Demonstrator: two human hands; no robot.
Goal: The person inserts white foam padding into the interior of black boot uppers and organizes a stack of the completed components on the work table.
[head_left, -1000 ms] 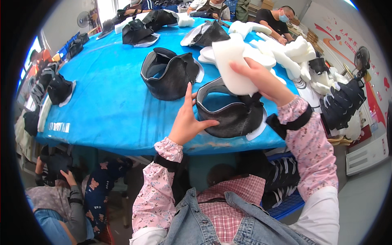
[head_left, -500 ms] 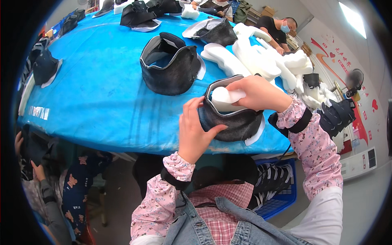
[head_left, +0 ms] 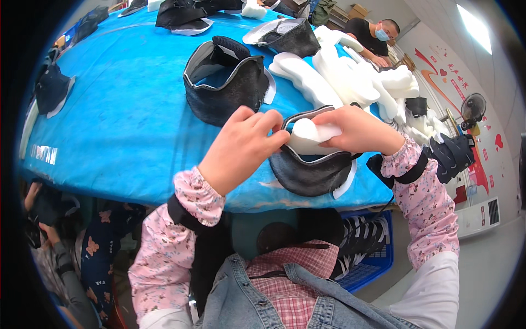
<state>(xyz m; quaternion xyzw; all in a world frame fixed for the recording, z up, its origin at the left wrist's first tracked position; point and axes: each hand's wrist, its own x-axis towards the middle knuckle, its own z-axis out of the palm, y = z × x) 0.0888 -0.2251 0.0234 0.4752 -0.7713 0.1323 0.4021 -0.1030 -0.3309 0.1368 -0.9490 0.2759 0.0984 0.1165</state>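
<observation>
A dark shoe upper (head_left: 309, 176) with a grey lining stands on the blue-covered table (head_left: 120, 120) in front of me, its opening facing up. Inside that opening sits a white foam piece (head_left: 303, 136), bent over at the top. My right hand (head_left: 366, 129) grips the foam between thumb and fingers at the far right rim. At the left rim my left hand (head_left: 241, 143) is closed, thumb and forefinger pinching the collar edge. The tips of its fingers are partly hidden. Farther left, apart from both hands, stands a second dark upper (head_left: 224, 93).
White foam pieces (head_left: 350, 77) lie heaped at the right. More dark uppers (head_left: 290, 39) stand on the far side. A blue basket (head_left: 378, 263) of uppers is below the table's right edge. Across the table works a masked person (head_left: 370, 41); someone else sits at left.
My left hand has moved from the outer wall of the upper to its left rim, its wrist swinging left. The right hand keeps the foam and has shifted slightly right.
</observation>
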